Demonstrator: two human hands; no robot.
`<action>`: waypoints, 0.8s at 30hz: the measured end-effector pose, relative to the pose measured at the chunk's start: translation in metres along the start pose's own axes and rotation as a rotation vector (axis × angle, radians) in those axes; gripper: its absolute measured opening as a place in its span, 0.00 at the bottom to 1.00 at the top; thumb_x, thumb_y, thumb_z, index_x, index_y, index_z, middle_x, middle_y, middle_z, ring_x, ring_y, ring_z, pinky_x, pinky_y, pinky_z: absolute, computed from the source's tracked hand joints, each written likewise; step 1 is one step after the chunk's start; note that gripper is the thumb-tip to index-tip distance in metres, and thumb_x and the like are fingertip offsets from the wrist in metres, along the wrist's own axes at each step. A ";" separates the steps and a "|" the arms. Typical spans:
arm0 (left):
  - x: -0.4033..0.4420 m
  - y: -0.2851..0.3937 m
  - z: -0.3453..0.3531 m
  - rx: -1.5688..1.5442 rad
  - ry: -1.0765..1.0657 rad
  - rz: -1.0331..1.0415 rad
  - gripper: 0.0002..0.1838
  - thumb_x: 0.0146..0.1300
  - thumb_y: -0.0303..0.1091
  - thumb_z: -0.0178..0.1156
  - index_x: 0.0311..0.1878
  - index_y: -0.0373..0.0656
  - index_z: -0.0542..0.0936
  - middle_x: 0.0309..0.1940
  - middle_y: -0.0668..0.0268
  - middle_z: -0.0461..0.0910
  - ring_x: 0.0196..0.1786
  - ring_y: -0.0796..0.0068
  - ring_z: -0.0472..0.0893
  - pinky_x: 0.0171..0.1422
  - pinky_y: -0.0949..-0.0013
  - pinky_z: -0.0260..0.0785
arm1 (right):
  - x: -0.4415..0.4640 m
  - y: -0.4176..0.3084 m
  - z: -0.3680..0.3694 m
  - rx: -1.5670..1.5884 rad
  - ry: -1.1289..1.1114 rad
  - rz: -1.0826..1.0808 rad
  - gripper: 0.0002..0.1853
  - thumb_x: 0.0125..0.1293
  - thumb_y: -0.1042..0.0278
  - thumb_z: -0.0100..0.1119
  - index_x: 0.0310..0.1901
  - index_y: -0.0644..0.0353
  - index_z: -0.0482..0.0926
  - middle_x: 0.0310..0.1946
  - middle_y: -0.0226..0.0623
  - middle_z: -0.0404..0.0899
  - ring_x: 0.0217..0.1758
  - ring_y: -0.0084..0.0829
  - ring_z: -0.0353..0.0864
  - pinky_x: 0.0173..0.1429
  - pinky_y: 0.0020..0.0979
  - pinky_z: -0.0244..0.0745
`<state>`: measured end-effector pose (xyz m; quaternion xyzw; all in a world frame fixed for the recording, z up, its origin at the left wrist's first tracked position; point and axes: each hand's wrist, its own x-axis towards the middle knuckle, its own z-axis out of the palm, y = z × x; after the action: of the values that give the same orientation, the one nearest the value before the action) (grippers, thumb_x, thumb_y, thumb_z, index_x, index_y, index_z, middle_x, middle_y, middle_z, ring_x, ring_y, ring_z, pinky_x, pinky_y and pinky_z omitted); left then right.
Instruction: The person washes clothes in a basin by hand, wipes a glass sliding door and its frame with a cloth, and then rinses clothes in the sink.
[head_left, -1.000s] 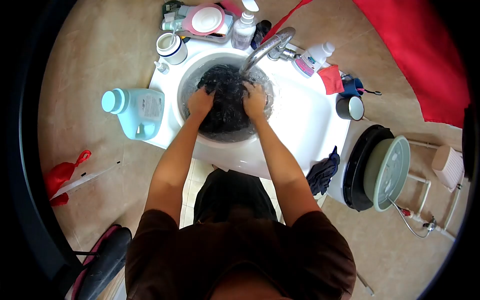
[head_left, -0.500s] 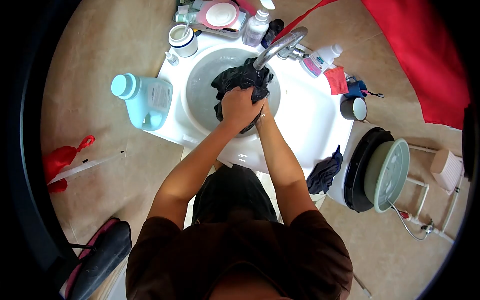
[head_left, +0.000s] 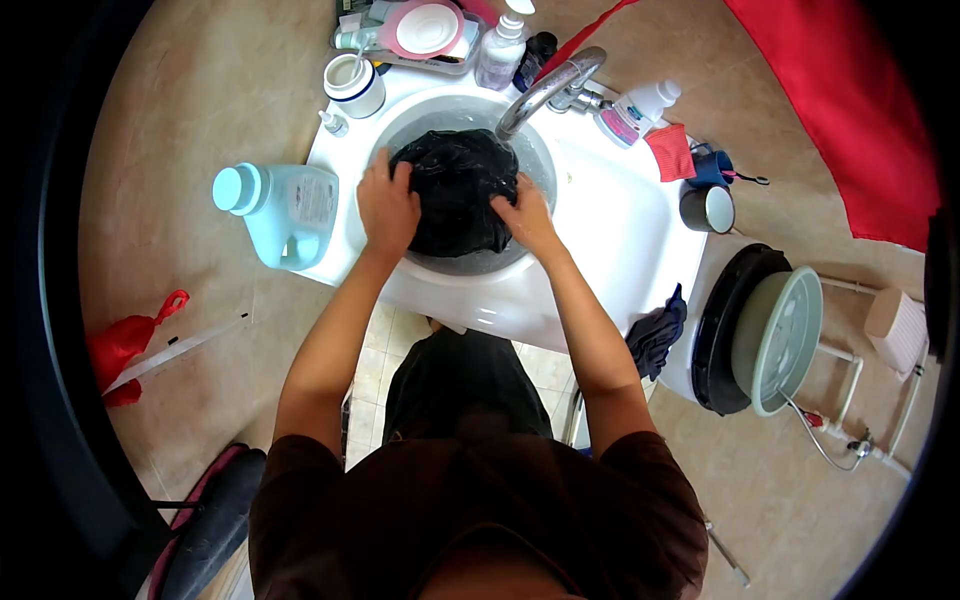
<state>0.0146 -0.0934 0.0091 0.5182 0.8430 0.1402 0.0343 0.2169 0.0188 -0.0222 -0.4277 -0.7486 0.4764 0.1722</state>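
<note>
A wet black cloth garment (head_left: pixel 458 192) is spread out over the round sink basin (head_left: pixel 395 128). My left hand (head_left: pixel 388 207) grips its left side, fingers curled at the edge of the fabric. On the opposite side, my right hand (head_left: pixel 530 217) pinches the cloth, with the thumb on top. Folds of fabric hide some of the fingertips. The curved metal tap (head_left: pixel 552 88) reaches over the basin, its spout close to the cloth's upper right edge.
A light-blue detergent jug (head_left: pixel 285 215) stands left of the basin. Behind are a white jar (head_left: pixel 354 86), a pump bottle (head_left: pixel 501 50) and a white bottle (head_left: pixel 640 112). A dark cloth (head_left: pixel 656 335) hangs at the counter's right edge, near a green basin (head_left: pixel 785 340).
My hands have moved apart, from together on the bunched garment to opposite sides of it. The black cloth has opened out wider across the basin.
</note>
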 end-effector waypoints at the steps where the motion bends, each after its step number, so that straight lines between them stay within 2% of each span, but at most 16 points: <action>1: -0.002 0.002 0.001 0.001 -0.004 0.087 0.35 0.48 0.36 0.69 0.63 0.49 0.72 0.71 0.53 0.58 0.70 0.49 0.62 0.68 0.48 0.58 | 0.000 0.000 0.006 -0.223 0.055 -0.044 0.25 0.59 0.63 0.60 0.51 0.77 0.73 0.56 0.56 0.73 0.58 0.48 0.74 0.62 0.38 0.70; 2: -0.004 0.007 0.004 0.002 -0.007 0.172 0.40 0.45 0.36 0.70 0.66 0.51 0.69 0.73 0.54 0.53 0.72 0.47 0.58 0.70 0.45 0.54 | 0.000 -0.004 0.015 -0.281 0.109 -0.012 0.28 0.57 0.62 0.62 0.55 0.74 0.70 0.59 0.58 0.68 0.64 0.55 0.66 0.64 0.44 0.67; 3: -0.004 0.012 0.009 0.003 -0.008 0.258 0.45 0.43 0.36 0.71 0.69 0.53 0.66 0.76 0.55 0.48 0.75 0.46 0.53 0.73 0.43 0.51 | 0.002 -0.003 0.022 -0.353 0.109 -0.009 0.29 0.57 0.62 0.62 0.56 0.73 0.70 0.61 0.57 0.66 0.65 0.55 0.65 0.64 0.45 0.66; 4: -0.002 0.015 0.014 -0.030 -0.089 0.223 0.51 0.42 0.40 0.72 0.73 0.60 0.60 0.78 0.56 0.42 0.78 0.46 0.43 0.74 0.35 0.41 | 0.005 0.000 0.029 -0.424 0.109 -0.006 0.30 0.57 0.61 0.63 0.57 0.72 0.69 0.62 0.56 0.65 0.67 0.55 0.63 0.65 0.47 0.66; 7: 0.002 0.019 0.034 -0.007 -0.139 0.240 0.52 0.41 0.45 0.73 0.74 0.63 0.59 0.78 0.57 0.42 0.78 0.45 0.43 0.74 0.32 0.38 | 0.012 0.008 0.047 -0.629 0.049 0.049 0.30 0.58 0.60 0.64 0.59 0.67 0.68 0.66 0.54 0.60 0.69 0.54 0.60 0.66 0.50 0.64; 8: 0.005 0.020 0.042 0.037 -0.186 0.256 0.53 0.42 0.49 0.73 0.75 0.62 0.58 0.78 0.57 0.41 0.78 0.44 0.41 0.74 0.31 0.36 | 0.014 0.010 0.051 -0.697 0.019 0.075 0.30 0.58 0.60 0.63 0.59 0.66 0.68 0.67 0.53 0.58 0.70 0.54 0.59 0.67 0.51 0.62; 11: 0.011 0.027 0.061 0.105 -0.270 0.219 0.55 0.42 0.52 0.74 0.75 0.59 0.56 0.78 0.56 0.40 0.78 0.42 0.40 0.72 0.29 0.39 | 0.025 0.030 0.065 -0.855 0.035 0.063 0.28 0.60 0.61 0.60 0.61 0.64 0.68 0.68 0.54 0.59 0.72 0.53 0.57 0.71 0.52 0.57; 12: 0.015 0.030 0.063 0.155 -0.305 0.221 0.51 0.48 0.54 0.69 0.75 0.57 0.57 0.77 0.53 0.42 0.77 0.41 0.44 0.73 0.31 0.40 | 0.030 0.042 0.072 -0.890 0.074 0.045 0.28 0.60 0.62 0.59 0.62 0.63 0.67 0.68 0.53 0.58 0.72 0.53 0.55 0.72 0.53 0.55; 14: 0.023 0.025 0.093 0.162 -0.290 0.201 0.45 0.54 0.54 0.65 0.74 0.56 0.59 0.76 0.52 0.46 0.75 0.39 0.48 0.72 0.31 0.41 | 0.044 0.064 0.083 -0.956 0.155 0.005 0.29 0.61 0.63 0.57 0.63 0.61 0.67 0.70 0.53 0.57 0.74 0.54 0.53 0.73 0.55 0.52; 15: 0.028 0.021 0.109 0.166 -0.283 0.191 0.42 0.56 0.54 0.62 0.73 0.56 0.60 0.76 0.51 0.48 0.75 0.38 0.50 0.72 0.31 0.41 | 0.051 0.070 0.082 -0.926 0.108 0.029 0.29 0.61 0.63 0.57 0.64 0.60 0.67 0.70 0.52 0.58 0.74 0.55 0.52 0.73 0.55 0.51; 17: 0.039 0.025 0.107 0.204 -0.304 0.143 0.36 0.59 0.53 0.59 0.70 0.54 0.64 0.72 0.52 0.57 0.71 0.42 0.58 0.72 0.36 0.49 | 0.057 0.057 0.068 -0.866 0.012 0.079 0.29 0.61 0.63 0.56 0.65 0.58 0.67 0.70 0.50 0.58 0.75 0.56 0.50 0.73 0.55 0.51; 18: 0.045 0.027 0.104 0.223 -0.316 0.120 0.34 0.60 0.52 0.57 0.69 0.53 0.66 0.70 0.52 0.61 0.69 0.44 0.62 0.71 0.39 0.52 | 0.053 0.044 0.061 -0.849 0.061 0.108 0.29 0.59 0.62 0.57 0.63 0.57 0.71 0.68 0.50 0.63 0.71 0.53 0.59 0.73 0.48 0.54; 21: 0.070 0.032 0.096 0.026 -0.413 -0.114 0.31 0.53 0.48 0.63 0.62 0.55 0.73 0.60 0.61 0.71 0.66 0.58 0.69 0.68 0.46 0.60 | 0.062 0.066 0.032 0.148 0.035 0.149 0.28 0.58 0.59 0.59 0.61 0.60 0.73 0.61 0.47 0.72 0.64 0.46 0.70 0.70 0.41 0.62; 22: 0.067 0.037 0.075 -0.089 -0.293 -0.081 0.20 0.48 0.42 0.67 0.47 0.53 0.80 0.47 0.67 0.76 0.56 0.63 0.75 0.61 0.52 0.66 | 0.062 0.086 0.042 0.849 0.197 0.347 0.26 0.60 0.56 0.59 0.58 0.60 0.75 0.54 0.42 0.78 0.56 0.40 0.76 0.64 0.39 0.68; 24: 0.059 0.047 0.064 -0.246 -0.245 0.000 0.15 0.45 0.37 0.68 0.39 0.52 0.79 0.42 0.69 0.76 0.52 0.62 0.75 0.55 0.53 0.66 | 0.064 0.084 0.033 1.250 0.119 0.507 0.25 0.64 0.53 0.57 0.59 0.58 0.75 0.53 0.39 0.78 0.55 0.38 0.77 0.62 0.41 0.70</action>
<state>0.0407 -0.0082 -0.0343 0.5233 0.8090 0.1781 0.1997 0.1983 0.0670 -0.1205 -0.4359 -0.1981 0.8210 0.3110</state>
